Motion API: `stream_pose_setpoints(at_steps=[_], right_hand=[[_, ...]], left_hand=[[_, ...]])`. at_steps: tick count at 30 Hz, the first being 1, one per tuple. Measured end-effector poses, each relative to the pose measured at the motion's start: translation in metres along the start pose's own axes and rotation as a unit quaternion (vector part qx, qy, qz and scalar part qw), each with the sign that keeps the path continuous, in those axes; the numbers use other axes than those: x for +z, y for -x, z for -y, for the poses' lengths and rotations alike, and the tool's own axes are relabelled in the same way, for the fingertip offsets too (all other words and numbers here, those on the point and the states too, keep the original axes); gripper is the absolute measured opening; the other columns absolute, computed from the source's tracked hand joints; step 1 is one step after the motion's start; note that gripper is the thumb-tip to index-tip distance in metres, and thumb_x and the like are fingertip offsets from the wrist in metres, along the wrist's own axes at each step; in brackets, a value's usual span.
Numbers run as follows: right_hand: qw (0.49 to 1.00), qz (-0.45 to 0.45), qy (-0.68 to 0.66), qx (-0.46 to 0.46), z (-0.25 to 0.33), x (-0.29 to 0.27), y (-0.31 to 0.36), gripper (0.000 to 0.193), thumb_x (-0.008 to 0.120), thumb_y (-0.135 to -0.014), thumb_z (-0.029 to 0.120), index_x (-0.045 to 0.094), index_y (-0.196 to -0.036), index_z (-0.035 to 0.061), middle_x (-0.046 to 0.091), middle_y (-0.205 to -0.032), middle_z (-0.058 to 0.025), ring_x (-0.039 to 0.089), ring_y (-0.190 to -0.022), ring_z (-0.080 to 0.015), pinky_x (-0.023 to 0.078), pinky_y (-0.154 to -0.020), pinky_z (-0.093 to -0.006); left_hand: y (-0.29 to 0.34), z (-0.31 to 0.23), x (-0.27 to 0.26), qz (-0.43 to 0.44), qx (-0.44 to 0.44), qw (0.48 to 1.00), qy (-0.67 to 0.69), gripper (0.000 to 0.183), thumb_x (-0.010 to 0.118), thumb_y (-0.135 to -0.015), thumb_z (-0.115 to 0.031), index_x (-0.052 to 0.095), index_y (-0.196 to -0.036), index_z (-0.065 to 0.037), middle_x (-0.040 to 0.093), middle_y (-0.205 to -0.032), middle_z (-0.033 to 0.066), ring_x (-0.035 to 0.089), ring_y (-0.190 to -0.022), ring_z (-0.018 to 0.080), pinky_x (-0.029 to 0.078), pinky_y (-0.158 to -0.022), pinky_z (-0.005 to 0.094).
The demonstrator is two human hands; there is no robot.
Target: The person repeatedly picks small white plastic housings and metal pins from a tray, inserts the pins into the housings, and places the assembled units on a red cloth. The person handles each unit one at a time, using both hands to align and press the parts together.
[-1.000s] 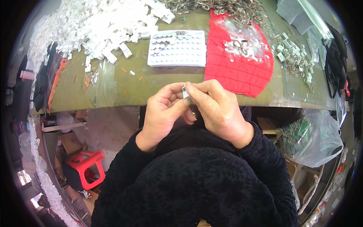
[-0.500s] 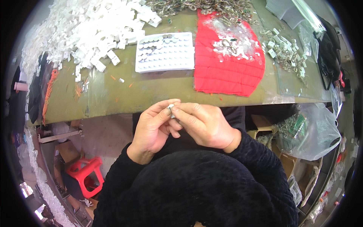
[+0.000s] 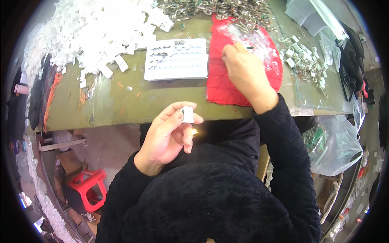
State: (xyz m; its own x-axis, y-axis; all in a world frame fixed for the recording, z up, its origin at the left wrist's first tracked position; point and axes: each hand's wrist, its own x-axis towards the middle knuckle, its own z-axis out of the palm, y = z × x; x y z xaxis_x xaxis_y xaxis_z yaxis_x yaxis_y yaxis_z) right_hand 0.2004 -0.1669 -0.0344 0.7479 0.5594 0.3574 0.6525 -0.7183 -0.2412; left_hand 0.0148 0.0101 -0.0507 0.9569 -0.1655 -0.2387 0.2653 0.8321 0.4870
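Between the thumb and fingers of my left hand [image 3: 168, 129], near the table's front edge, is a small white plastic casing [image 3: 187, 114]. A yellow glow shows by the lower fingers of this hand. My right hand [image 3: 245, 69] reaches over the red quilted cloth [image 3: 227, 87], its fingers bunched and pointing down beside the small clear and white pieces [image 3: 261, 42] on it. Whatever its fingertips pinch is hidden. Left of the cloth lies a white tray [image 3: 176, 75] with rows of round button-like parts, the grey ones toward its far side.
A large heap of white casings [image 3: 93, 36] covers the table's far left. Metal clasps and rings [image 3: 227, 10] are piled at the back, and white pieces with metal clasps [image 3: 304, 58] lie at right. Below stand a red stool [image 3: 89, 188] and a clear plastic bag [image 3: 336, 146].
My right hand has left my left hand and moved forward and right onto the red cloth. My left hand stays near the table edge, the white casing now in plainer view.
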Motion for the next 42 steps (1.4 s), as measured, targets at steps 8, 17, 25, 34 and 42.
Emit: stream_pose_setpoints(at_steps=[8, 17, 25, 34, 42], right_hand=[[0.971, 0.069, -0.153, -0.171, 0.055, -0.046, 0.048, 0.013, 0.061, -0.08, 0.0, 0.059, -0.093, 0.0025, 0.059, -0.079, -0.0126, 0.063, -0.069, -0.033, 0.051, -0.059, -0.04], [0.962, 0.152, -0.075, -0.211, 0.074, -0.063, 0.053, 0.013, 0.063, -0.076, 0.006, 0.051, -0.08, 0.0039, 0.056, -0.072, -0.0117, 0.062, -0.063, -0.0318, 0.05, -0.054, -0.0412], [0.951, 0.165, -0.25, -0.077, 0.074, -0.055, 0.059, 0.007, 0.063, -0.086, 0.001, 0.059, -0.092, -0.0008, 0.064, -0.077, -0.0127, 0.066, -0.064, -0.0261, 0.053, -0.058, -0.0341], [0.882, 0.155, -0.443, 0.043, 0.073, -0.05, 0.068, 0.008, 0.061, -0.086, 0.0, 0.06, -0.093, -0.0013, 0.064, -0.078, -0.0144, 0.066, -0.069, -0.03, 0.052, -0.061, -0.0366], [0.953, 0.037, -0.287, -0.089, 0.078, -0.04, 0.083, 0.009, 0.064, -0.085, -0.003, 0.058, -0.09, 0.0011, 0.06, -0.075, -0.0139, 0.065, -0.063, -0.0319, 0.05, -0.055, -0.0396]], left_hand=[[-0.006, 0.004, 0.004, -0.021, 0.023, 0.999, -0.04, 0.033, 0.049, -0.103, -0.023, 0.051, -0.127, 0.0, 0.068, -0.096, 0.018, 0.062, -0.056, 0.0179, 0.052, -0.045, 0.0312], [0.0, 0.01, 0.008, -0.018, 0.033, 0.989, -0.145, 0.023, 0.054, -0.102, -0.018, 0.056, -0.116, 0.0, 0.068, -0.091, 0.0147, 0.06, -0.053, 0.0157, 0.053, -0.047, 0.029], [-0.001, 0.008, 0.007, -0.014, 0.024, 0.996, -0.089, 0.022, 0.054, -0.102, -0.018, 0.056, -0.113, 0.001, 0.069, -0.09, 0.0157, 0.059, -0.052, 0.015, 0.053, -0.047, 0.0302], [0.0, 0.005, 0.005, 0.017, 0.003, 1.0, -0.014, 0.021, 0.05, -0.103, -0.017, 0.056, -0.111, 0.002, 0.069, -0.09, 0.0177, 0.058, -0.05, 0.015, 0.052, -0.046, 0.0303], [0.002, 0.007, 0.009, -0.001, 0.019, 0.996, -0.091, 0.019, 0.052, -0.102, -0.014, 0.057, -0.111, 0.003, 0.068, -0.088, 0.0162, 0.056, -0.049, 0.015, 0.051, -0.045, 0.0305]])
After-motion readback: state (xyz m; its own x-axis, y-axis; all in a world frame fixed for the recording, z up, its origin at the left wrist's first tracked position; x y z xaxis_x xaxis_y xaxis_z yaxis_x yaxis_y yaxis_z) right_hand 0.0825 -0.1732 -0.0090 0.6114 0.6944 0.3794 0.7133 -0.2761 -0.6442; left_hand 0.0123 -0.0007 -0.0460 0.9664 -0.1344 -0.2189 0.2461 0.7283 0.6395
